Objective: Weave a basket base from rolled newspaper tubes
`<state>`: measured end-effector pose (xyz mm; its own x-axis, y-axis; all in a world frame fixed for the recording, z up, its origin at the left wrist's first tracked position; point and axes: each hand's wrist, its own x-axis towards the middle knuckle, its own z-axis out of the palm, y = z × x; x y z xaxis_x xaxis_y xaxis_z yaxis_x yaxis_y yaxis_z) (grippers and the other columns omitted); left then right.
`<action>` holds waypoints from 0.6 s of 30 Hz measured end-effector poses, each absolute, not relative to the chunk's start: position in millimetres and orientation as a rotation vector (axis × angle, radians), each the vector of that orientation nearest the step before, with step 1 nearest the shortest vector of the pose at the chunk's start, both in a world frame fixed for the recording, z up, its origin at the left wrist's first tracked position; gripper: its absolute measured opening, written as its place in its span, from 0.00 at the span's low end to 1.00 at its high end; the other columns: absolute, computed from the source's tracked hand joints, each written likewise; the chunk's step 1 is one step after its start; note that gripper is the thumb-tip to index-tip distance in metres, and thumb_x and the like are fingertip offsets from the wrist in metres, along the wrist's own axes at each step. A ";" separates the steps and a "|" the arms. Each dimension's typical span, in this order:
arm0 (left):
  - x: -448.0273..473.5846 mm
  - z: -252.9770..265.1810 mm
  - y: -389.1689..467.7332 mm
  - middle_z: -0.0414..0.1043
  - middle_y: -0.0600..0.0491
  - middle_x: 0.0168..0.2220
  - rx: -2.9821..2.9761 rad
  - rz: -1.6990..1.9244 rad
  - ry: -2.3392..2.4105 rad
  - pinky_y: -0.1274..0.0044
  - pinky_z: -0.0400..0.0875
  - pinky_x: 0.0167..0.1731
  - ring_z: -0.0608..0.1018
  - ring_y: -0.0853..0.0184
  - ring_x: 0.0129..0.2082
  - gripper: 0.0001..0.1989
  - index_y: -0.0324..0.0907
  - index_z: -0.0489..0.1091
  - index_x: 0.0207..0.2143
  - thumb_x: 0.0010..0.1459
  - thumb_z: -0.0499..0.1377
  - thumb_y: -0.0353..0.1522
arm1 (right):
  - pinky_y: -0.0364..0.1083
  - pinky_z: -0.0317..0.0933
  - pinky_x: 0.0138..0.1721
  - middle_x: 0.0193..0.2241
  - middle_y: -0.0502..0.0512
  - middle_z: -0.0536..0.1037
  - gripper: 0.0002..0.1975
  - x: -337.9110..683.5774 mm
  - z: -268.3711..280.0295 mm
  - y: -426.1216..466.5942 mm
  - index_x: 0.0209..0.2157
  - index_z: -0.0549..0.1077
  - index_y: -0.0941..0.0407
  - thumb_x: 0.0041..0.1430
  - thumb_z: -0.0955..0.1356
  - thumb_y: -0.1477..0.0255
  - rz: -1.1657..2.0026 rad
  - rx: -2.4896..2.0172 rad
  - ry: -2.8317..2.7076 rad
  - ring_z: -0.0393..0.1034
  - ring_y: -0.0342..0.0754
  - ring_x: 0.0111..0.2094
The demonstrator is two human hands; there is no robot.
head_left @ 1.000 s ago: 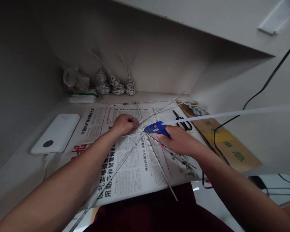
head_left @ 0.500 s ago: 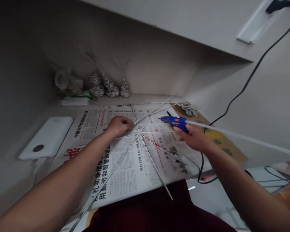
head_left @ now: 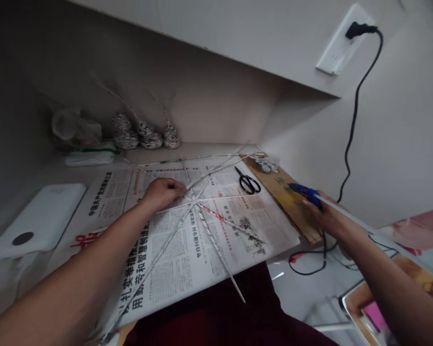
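Glue gun: the blue glue gun (head_left: 305, 192) has swung away from the crossing, where its nozzle was a second ago, to the bench's right edge, over the cardboard (head_left: 303, 221). The join now depends on the left hand alone.
Right hand: the right hand (head_left: 323, 216) has its grip wrapped round the gun's handle, well apart from the sticks.
Left hand: the left hand (head_left: 162, 194) has stayed at the crossing, thumb and fingertips pinching a stick.
Paper sticks: the thin paper sticks (head_left: 197, 201) radiate starlike mid-bench on the newspaper (head_left: 173, 269); one passes the front edge, one carries red print.
Scissors: black metal scissors (head_left: 249, 185) with looped handles, fully uncovered now, near the right edge.
Pale rod: a smooth, translucent rod (head_left: 346, 214) trails from the gun's rear.
Back edge: three ridged, woven gourd shapes (head_left: 149, 135) stand near the bench's back left corner.
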<state>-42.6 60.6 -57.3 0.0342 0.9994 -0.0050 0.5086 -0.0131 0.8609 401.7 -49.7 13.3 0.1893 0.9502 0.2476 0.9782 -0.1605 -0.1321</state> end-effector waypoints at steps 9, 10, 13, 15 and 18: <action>-41.9 -51.3 57.9 0.75 0.54 0.22 1.649 0.802 1.627 0.76 0.64 0.27 0.75 0.64 0.25 0.14 0.43 0.77 0.26 0.43 0.62 0.43 | 0.52 0.65 0.37 0.40 0.66 0.79 0.22 470.7 -0.6 -79.4 0.56 0.65 0.57 0.64 0.58 0.63 -0.359 -2.347 -2.052 0.74 0.60 0.39; -42.1 -51.5 57.9 0.75 0.55 0.22 1.658 0.796 1.624 0.76 0.64 0.28 0.75 0.64 0.25 0.14 0.43 0.77 0.26 0.43 0.62 0.43 | 0.52 0.65 0.39 0.40 0.67 0.79 0.23 470.8 -5.0 -73.7 0.56 0.64 0.59 0.63 0.58 0.65 -0.406 -2.340 -2.080 0.74 0.60 0.40; -42.4 -52.2 58.1 0.75 0.55 0.21 1.664 0.800 1.613 0.76 0.64 0.28 0.74 0.64 0.25 0.14 0.42 0.76 0.26 0.43 0.62 0.44 | 0.52 0.65 0.41 0.41 0.69 0.78 0.24 463.6 -15.0 -51.0 0.57 0.64 0.62 0.61 0.60 0.70 -0.473 -2.322 -2.151 0.74 0.60 0.41; -42.5 -52.4 58.1 0.74 0.55 0.21 1.658 0.810 1.605 0.76 0.63 0.27 0.74 0.65 0.25 0.14 0.42 0.76 0.26 0.43 0.62 0.43 | 0.51 0.64 0.42 0.41 0.69 0.78 0.26 456.7 -16.9 -35.9 0.58 0.63 0.64 0.57 0.61 0.76 -0.467 -2.297 -2.195 0.74 0.59 0.40; -42.6 -52.4 57.8 0.74 0.54 0.21 1.673 0.821 1.585 0.76 0.63 0.27 0.73 0.65 0.24 0.14 0.42 0.76 0.26 0.44 0.62 0.43 | 0.51 0.64 0.44 0.41 0.68 0.78 0.32 452.6 -14.8 -18.4 0.59 0.61 0.65 0.50 0.62 0.81 -0.416 -2.262 -2.242 0.74 0.59 0.41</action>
